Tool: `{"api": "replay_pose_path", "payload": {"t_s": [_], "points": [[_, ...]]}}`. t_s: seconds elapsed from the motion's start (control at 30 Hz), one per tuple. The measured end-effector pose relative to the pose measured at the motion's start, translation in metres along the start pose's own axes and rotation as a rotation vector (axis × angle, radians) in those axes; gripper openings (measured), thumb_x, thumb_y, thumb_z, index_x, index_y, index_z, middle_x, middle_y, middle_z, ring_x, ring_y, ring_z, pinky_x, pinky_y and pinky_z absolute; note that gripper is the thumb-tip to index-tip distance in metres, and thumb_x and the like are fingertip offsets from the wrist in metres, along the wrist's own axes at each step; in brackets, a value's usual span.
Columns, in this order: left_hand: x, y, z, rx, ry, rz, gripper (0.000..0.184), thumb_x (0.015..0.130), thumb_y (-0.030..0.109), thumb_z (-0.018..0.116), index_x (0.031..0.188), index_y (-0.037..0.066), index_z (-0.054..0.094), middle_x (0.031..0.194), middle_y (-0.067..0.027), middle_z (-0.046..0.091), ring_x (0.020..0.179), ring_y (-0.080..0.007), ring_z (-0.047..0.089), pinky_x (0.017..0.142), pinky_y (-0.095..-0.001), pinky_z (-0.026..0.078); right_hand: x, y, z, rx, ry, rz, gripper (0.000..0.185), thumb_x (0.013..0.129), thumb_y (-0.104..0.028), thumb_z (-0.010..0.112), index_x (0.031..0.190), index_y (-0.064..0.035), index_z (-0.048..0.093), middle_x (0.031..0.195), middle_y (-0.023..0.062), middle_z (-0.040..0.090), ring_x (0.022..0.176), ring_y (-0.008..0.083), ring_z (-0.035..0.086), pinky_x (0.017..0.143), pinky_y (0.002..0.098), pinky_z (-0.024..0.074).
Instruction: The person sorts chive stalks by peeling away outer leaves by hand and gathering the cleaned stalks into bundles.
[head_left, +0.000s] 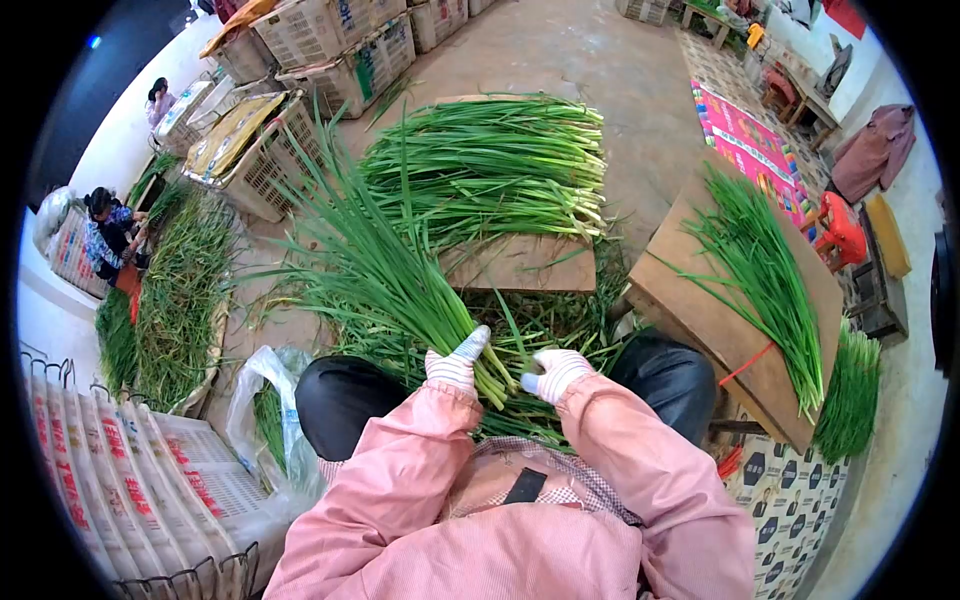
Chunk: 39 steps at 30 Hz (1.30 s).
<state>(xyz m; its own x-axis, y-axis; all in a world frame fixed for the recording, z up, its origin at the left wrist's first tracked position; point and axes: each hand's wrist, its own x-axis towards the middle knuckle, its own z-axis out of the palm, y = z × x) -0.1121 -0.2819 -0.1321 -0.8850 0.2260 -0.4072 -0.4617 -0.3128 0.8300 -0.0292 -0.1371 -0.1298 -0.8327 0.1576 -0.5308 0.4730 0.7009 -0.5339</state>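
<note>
A thick bunch of garlic chives (pixel 400 280) slants across my lap, its pale stem ends toward me and its leaf tips fanned out to the upper left. My left hand (pixel 456 362), in a striped glove, is closed around the stems near their lower end. Just right of those ends is my right hand (pixel 557 375), also gloved, with thumb and fingers drawn together; a small greenish bit shows at the fingertips, too blurred to name. Ahead of my knees, a large pile of chives (pixel 490 165) lies on a low wooden board (pixel 530 264).
To my right, a wooden table (pixel 670 250) bears loose chives (pixel 765 275) and a red tie (pixel 748 365). Loose leaves (pixel 560 320) litter the floor between my knees. Plastic crates (pixel 150 460) and a plastic bag (pixel 262 390) stand left. Farther left, another person (pixel 112 235) sits by a leaf heap (pixel 180 290).
</note>
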Motion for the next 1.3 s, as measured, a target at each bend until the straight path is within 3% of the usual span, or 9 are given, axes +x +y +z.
{"api": "replay_pose_path", "payload": {"t_s": [0.17,0.3,0.5,0.63,0.83,0.93,1.1,1.17,1.3], "points": [[0.011,0.016,0.007,0.049,-0.034,0.012,0.026,0.066,0.006,0.074,0.085,0.009,0.058,0.072,-0.0013,0.058,0.059,-0.0164,0.054,0.054,-0.0312,0.046,-0.004,0.059,-0.019,-0.313,-0.148,0.227,0.050,0.072,-0.046,0.058,0.097,-0.0026,0.059,0.092,0.0176,0.061,0.088,0.0312,0.058,0.076,0.0371,0.0450],[0.014,0.006,0.022,0.127,-0.104,-0.075,0.022,0.068,0.013,0.073,0.083,0.009,0.057,0.069,-0.0012,0.057,0.057,-0.0165,0.053,0.051,-0.0315,0.043,-0.025,0.003,-0.020,0.256,0.289,-0.054,0.045,0.070,-0.038,0.066,0.093,-0.0009,0.056,0.083,0.0149,0.062,0.076,0.0255,0.060,0.069,0.0324,0.0480],[0.007,-0.008,0.019,0.021,-0.190,-0.276,0.023,0.071,0.016,0.072,0.087,0.008,0.058,0.073,-0.0007,0.058,0.058,-0.0150,0.053,0.052,-0.0290,0.045,-0.002,-0.002,0.002,0.286,0.204,-0.073,0.037,0.070,-0.026,0.068,0.094,-0.0006,0.055,0.078,0.0120,0.062,0.072,0.0199,0.060,0.067,0.0315,0.0483],[-0.007,-0.013,-0.010,0.044,-0.162,-0.334,0.028,0.073,0.023,0.071,0.090,0.006,0.056,0.067,-0.0023,0.057,0.054,-0.0147,0.054,0.047,-0.0283,0.046,0.000,0.015,0.006,0.823,-0.010,0.029,0.022,0.082,-0.016,0.057,0.097,-0.0012,0.053,0.074,0.0058,0.061,0.052,0.0097,0.052,0.045,0.0240,0.0429],[-0.002,-0.038,-0.022,-0.023,-0.399,-0.537,0.024,0.070,0.012,0.070,0.090,0.004,0.060,0.077,-0.0076,0.062,0.066,-0.0217,0.061,0.057,-0.0369,0.051,-0.001,0.000,0.016,0.786,-0.182,0.001,0.021,0.079,-0.014,0.056,0.098,-0.0028,0.057,0.078,0.0052,0.062,0.057,0.0123,0.054,0.050,0.0268,0.0448],[-0.005,-0.032,-0.016,-0.059,-0.267,-0.533,0.017,0.070,0.008,0.068,0.085,0.003,0.062,0.076,-0.0099,0.063,0.061,-0.0245,0.061,0.053,-0.0365,0.051,-0.004,-0.009,0.019,0.496,0.023,-0.044,0.029,0.078,-0.018,0.057,0.101,-0.0009,0.056,0.083,0.0131,0.063,0.073,0.0180,0.059,0.068,0.0301,0.0465],[-0.015,-0.021,-0.011,-0.033,-0.119,-0.410,0.014,0.070,0.006,0.069,0.081,0.003,0.060,0.070,-0.0067,0.061,0.057,-0.0191,0.059,0.048,-0.0321,0.048,0.008,-0.006,0.044,0.551,0.111,-0.032,0.028,0.079,-0.021,0.056,0.098,-0.0006,0.057,0.082,0.0136,0.063,0.070,0.0190,0.059,0.066,0.0310,0.0463],[-0.016,-0.021,-0.013,-0.101,-0.042,-0.377,0.014,0.070,0.005,0.069,0.082,0.003,0.061,0.070,-0.0056,0.061,0.057,-0.0187,0.059,0.049,-0.0307,0.048,0.011,-0.005,0.045,0.865,0.045,0.139,0.027,0.079,-0.023,0.056,0.095,-0.0003,0.056,0.079,0.0133,0.063,0.068,0.0187,0.058,0.064,0.0312,0.0460],[-0.027,0.025,-0.002,-0.181,0.013,-0.075,0.024,0.069,0.006,0.069,0.089,0.006,0.057,0.079,-0.0076,0.061,0.070,-0.0206,0.059,0.061,-0.0343,0.050,0.015,0.011,0.045,0.055,0.167,-0.009,0.026,0.075,-0.026,0.057,0.091,-0.0045,0.057,0.072,0.0155,0.060,0.066,0.0265,0.059,0.059,0.0341,0.0467]]}}
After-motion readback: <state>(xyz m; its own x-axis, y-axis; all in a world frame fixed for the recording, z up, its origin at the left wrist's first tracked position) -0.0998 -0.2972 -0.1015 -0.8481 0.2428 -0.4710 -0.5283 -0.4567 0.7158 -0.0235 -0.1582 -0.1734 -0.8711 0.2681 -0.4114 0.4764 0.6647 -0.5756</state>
